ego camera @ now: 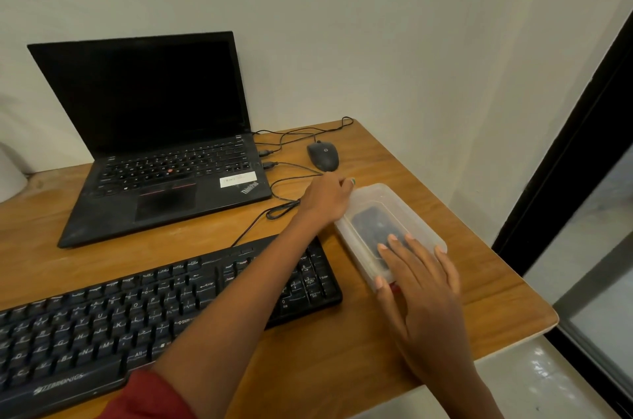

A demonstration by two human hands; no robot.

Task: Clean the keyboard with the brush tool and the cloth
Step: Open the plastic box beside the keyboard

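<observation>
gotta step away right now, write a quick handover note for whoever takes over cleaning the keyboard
Left hand: reaches across the keyboard and holds the far left edge of the plastic box, fingers curled at the rim.
Right hand: lies flat on the box lid, fingers straight.
Box: on the desk, right of the keyboard, lid still on; something dark shows through it, but I cannot tell what.
No brush or cloth in view.
Done: nothing on the keyboard that the picture shows.
Left: open the box, find the brush and cloth, brush the keys, wipe with the cloth.
</observation>
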